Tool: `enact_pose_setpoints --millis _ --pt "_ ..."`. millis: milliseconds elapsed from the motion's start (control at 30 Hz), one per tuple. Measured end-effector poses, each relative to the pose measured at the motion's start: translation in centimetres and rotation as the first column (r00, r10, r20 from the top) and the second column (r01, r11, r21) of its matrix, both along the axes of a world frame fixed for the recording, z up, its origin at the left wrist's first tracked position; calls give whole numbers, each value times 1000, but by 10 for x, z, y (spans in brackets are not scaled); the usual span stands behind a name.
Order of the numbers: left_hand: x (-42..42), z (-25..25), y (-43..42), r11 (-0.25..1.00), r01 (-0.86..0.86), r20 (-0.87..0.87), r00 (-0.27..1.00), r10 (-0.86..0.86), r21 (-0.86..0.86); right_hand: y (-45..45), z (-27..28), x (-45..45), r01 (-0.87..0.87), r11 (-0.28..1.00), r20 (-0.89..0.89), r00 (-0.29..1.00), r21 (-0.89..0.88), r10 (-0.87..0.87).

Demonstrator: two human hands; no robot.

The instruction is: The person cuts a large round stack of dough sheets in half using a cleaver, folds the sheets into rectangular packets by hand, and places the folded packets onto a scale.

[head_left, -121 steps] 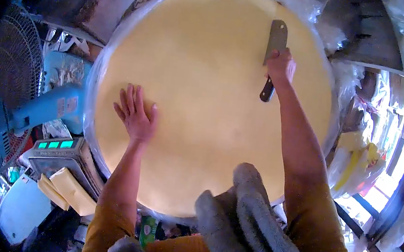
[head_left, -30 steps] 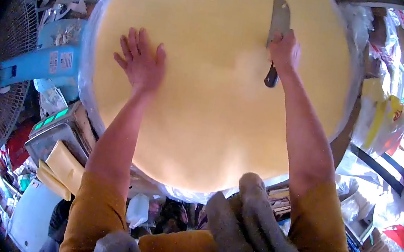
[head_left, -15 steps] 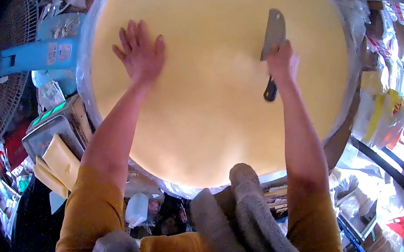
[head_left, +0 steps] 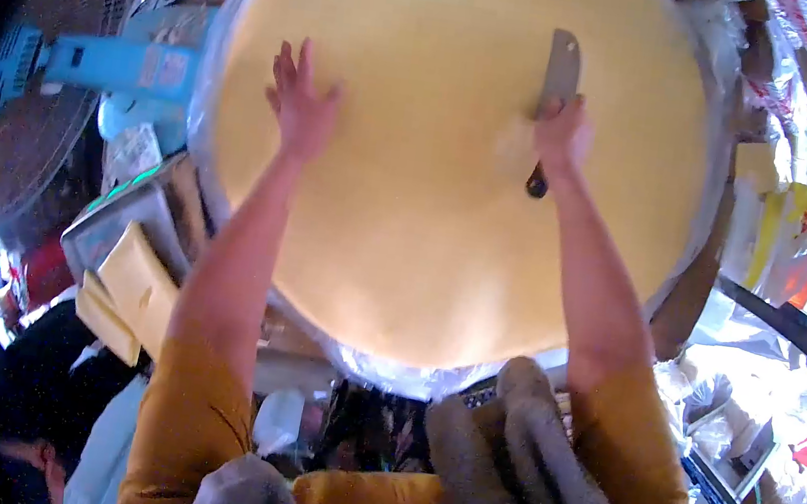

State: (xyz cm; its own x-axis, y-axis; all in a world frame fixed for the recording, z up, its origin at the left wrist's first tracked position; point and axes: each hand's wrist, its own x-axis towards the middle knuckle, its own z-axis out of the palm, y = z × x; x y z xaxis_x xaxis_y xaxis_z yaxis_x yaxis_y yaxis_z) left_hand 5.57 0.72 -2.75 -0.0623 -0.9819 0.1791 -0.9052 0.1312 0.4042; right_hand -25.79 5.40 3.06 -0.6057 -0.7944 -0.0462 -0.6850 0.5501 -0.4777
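Note:
A large round pale-yellow sheet (head_left: 405,242), smooth and slightly shiny, fills the middle of the head view. Clear plastic wrap (head_left: 209,97) shows around its rim. On the left part of the sheet, my left hand (head_left: 305,114) has its fingers spread and holds nothing; whether the palm presses on the surface I cannot tell. My right hand (head_left: 562,139) grips a broad-bladed kitchen knife (head_left: 562,68) over the right part. The blade points away from me, and the black handle's end sticks out below my fist.
A blue fan (head_left: 124,65) stands at the left. Below it, yellow blocks (head_left: 137,285) lie by a grey bin. Another person's dark-haired head (head_left: 44,389) is at the lower left. Plastic bags (head_left: 789,234) crowd the right side, and a grey cloth (head_left: 540,450) hangs near my body.
The view has shifted, with the surroundings moving right. The other person has come into view at the lower left. My right hand keeps hold of the knife, whose blade has turned slightly.

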Motion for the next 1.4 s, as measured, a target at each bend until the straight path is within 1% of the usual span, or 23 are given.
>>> enact_pose_setpoints --millis 33,67,100,167,200,233,267,333,367,433,600,700,800,833,900,1000,1100,1133,1200,1233,1267,1333,1400 --pt "-1 21 42 999 -14 79 997 11 44 -1 2 -3 10 999 34 999 35 -11" --pt "-3 38 92 989 52 197 977 -79 141 -5 2 -8 21 998 57 998 59 -24" --pt "-5 50 136 966 111 294 939 -179 233 -8 0 -13 0 998 35 999 62 -2" --pt "1 34 193 961 177 240 944 -227 213 -8 -3 -17 -53 995 -17 998 81 54" --pt "-4 33 188 962 169 238 946 -219 214 -14 9 -17 -39 996 84 996 86 32" --pt "-6 39 186 958 163 233 948 -219 238 -16 29 -12 -23 993 186 983 116 1" --pt "-3 44 190 949 162 237 944 -228 270 -9 36 -7 -2 988 295 955 156 -45" --pt "-3 40 185 955 165 228 948 -222 245 15 7 -22 -124 982 72 991 143 114" --pt "-3 40 190 955 162 221 951 -218 247 33 0 -26 -189 968 -37 980 162 198" --pt "-2 38 191 961 156 222 953 -208 230 44 5 -13 -109 981 21 994 158 107" --pt "-2 37 189 961 151 229 952 -204 231 43 16 -4 -62 964 1 998 258 64" --pt "-4 35 191 964 154 229 952 -203 215 45 -2 -2 -176 977 -166 967 118 194" --pt "0 32 192 959 158 204 957 -208 235 27 -7 5 -16 999 -92 996 42 20" --pt "1 36 203 954 168 202 954 -221 249 37 4 3 -24 995 -15 1000 95 26" --pt "-1 36 192 961 170 208 954 -216 217 29 28 -2 -63 989 135 990 136 44" --pt "-2 36 192 970 164 210 957 -200 177 71 21 -1 -122 949 -66 987 289 147" --pt "-3 31 193 975 157 209 960 -188 154 77 9 12 -87 972 -153 981 218 122" --pt "-4 32 201 967 174 194 958 -210 184 73 -3 10 -83 982 -192 974 172 116" --pt "1 31 191 974 156 193 963 -187 163 49 -2 16 -101 990 -163 980 97 116" --pt "2 31 194 974 163 199 961 -193 157 61 2 15 -82 992 -151 984 100 97" --pt "2 32 200 970 174 196 959 -205 168 76 6 10 -88 985 -77 992 150 101" --pt "1 31 193 977 169 196 962 -192 126 61 16 1 -121 980 55 992 157 114" --pt "1 32 191 979 164 212 959 -187 123 88 24 1 -128 948 -32 989 290 144"
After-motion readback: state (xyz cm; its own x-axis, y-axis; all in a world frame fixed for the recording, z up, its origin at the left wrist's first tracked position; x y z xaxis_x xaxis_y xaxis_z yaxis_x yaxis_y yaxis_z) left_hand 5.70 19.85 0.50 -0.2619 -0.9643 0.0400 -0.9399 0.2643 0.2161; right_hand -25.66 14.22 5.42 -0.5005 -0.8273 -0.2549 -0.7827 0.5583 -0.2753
